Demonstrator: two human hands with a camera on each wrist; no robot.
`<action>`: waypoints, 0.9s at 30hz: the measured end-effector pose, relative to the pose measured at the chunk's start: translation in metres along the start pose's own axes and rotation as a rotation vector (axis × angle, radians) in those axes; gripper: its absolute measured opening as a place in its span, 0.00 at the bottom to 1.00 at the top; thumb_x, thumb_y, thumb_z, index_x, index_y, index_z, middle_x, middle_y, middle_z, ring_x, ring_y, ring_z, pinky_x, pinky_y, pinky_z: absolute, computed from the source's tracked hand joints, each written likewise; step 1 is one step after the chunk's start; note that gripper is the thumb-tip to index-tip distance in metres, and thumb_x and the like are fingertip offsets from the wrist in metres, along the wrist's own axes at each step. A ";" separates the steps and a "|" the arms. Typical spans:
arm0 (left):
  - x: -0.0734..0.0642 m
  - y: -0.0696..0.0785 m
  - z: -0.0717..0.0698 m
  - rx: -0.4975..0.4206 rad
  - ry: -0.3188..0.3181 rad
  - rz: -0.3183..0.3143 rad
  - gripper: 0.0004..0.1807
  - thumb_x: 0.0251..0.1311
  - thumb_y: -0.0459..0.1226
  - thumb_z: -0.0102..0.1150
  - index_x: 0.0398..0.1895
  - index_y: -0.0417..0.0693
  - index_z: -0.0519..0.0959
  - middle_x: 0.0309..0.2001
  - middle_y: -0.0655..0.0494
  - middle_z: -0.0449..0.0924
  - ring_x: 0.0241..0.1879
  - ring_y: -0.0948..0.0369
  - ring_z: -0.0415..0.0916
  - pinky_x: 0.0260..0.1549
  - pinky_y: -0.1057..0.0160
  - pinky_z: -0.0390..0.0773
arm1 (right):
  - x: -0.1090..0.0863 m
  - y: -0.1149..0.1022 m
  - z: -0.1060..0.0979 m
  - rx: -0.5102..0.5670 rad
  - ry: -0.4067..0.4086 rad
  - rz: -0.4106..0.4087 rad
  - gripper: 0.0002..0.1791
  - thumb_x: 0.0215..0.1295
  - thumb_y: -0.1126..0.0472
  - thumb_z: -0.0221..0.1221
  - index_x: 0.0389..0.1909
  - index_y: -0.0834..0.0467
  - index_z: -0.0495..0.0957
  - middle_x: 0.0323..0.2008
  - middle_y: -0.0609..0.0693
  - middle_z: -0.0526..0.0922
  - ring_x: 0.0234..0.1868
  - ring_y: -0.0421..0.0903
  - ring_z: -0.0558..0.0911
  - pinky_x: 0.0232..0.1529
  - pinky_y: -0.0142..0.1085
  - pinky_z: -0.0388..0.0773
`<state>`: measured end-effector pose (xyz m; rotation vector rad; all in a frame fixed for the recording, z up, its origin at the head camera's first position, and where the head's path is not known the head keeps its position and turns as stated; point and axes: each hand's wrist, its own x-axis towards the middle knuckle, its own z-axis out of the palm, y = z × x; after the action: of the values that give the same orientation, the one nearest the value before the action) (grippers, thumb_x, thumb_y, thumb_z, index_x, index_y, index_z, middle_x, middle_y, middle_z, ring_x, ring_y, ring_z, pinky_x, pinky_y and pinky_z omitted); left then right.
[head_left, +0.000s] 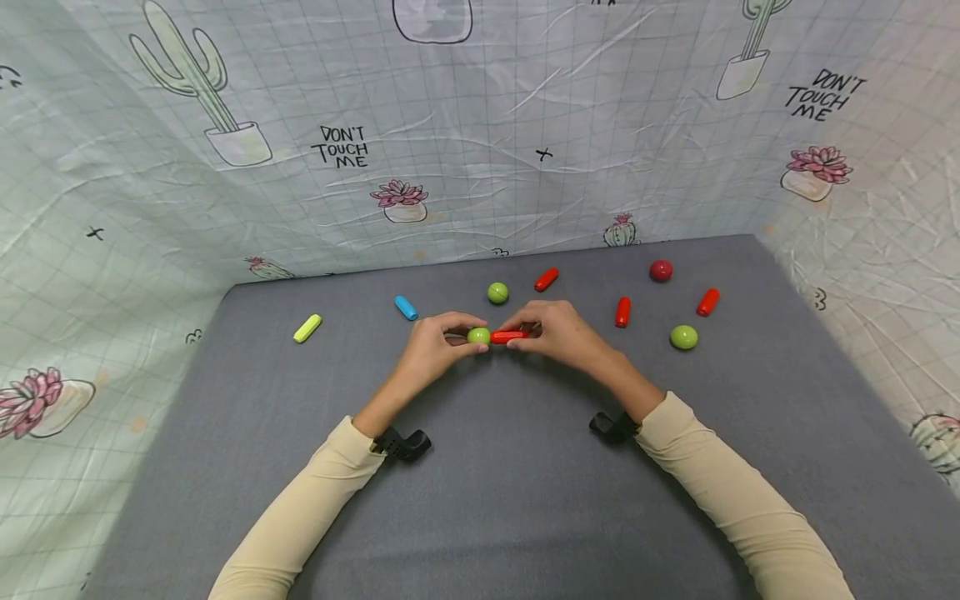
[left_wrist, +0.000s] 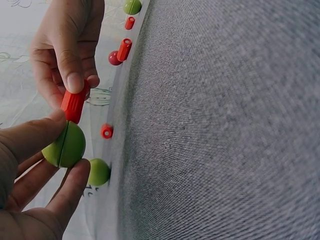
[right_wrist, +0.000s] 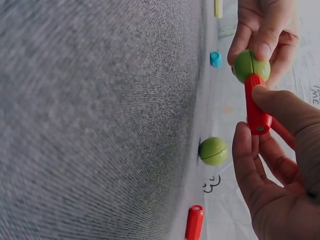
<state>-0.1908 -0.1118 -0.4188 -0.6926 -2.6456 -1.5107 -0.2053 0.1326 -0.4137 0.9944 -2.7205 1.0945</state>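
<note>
Between thumb and fingers, my left hand [head_left: 432, 346] pinches a green ball [head_left: 478, 336] with a seam round its middle. My right hand [head_left: 558, 333] holds a red ribbed rod [head_left: 508, 337] lying roughly sideways in the head view. One end of that rod meets the ball; in the right wrist view the rod [right_wrist: 258, 107] touches the ball [right_wrist: 245, 66], and its other end shows a small grey disc. Just beyond the hands, a second green ball [head_left: 497, 292] rests on the grey table, with a red rod [head_left: 547, 279] to its right.
A yellow rod [head_left: 307, 328] and a blue rod [head_left: 406, 307] lie left of the hands. To the right are two red rods, one nearer [head_left: 623, 312] and one farther right [head_left: 707, 302], a dark red ball [head_left: 661, 270] and a green ball [head_left: 683, 337]. A printed cloth [head_left: 480, 125] hangs behind.
</note>
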 end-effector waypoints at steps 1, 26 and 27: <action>0.000 0.000 0.000 -0.005 -0.002 -0.001 0.19 0.54 0.32 0.76 0.50 0.38 0.86 0.47 0.47 0.86 0.46 0.54 0.86 0.43 0.67 0.84 | 0.000 0.000 0.000 0.004 0.001 -0.002 0.13 0.59 0.60 0.74 0.45 0.53 0.90 0.40 0.48 0.87 0.37 0.45 0.83 0.38 0.36 0.82; 0.001 -0.005 -0.005 0.031 -0.038 -0.042 0.20 0.49 0.31 0.79 0.47 0.39 0.88 0.44 0.49 0.89 0.44 0.56 0.87 0.43 0.61 0.85 | -0.007 0.018 -0.018 0.073 -0.069 0.049 0.13 0.65 0.60 0.70 0.50 0.54 0.88 0.46 0.48 0.88 0.44 0.44 0.86 0.47 0.41 0.84; 0.000 -0.005 -0.005 0.028 -0.038 -0.046 0.20 0.49 0.31 0.79 0.48 0.39 0.88 0.44 0.49 0.89 0.44 0.56 0.88 0.43 0.62 0.85 | -0.008 0.019 -0.022 0.075 -0.070 0.055 0.14 0.65 0.60 0.70 0.50 0.56 0.88 0.47 0.49 0.88 0.46 0.45 0.86 0.48 0.42 0.84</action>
<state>-0.1939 -0.1180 -0.4197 -0.6702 -2.7237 -1.4829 -0.2136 0.1613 -0.4111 0.9924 -2.7971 1.2005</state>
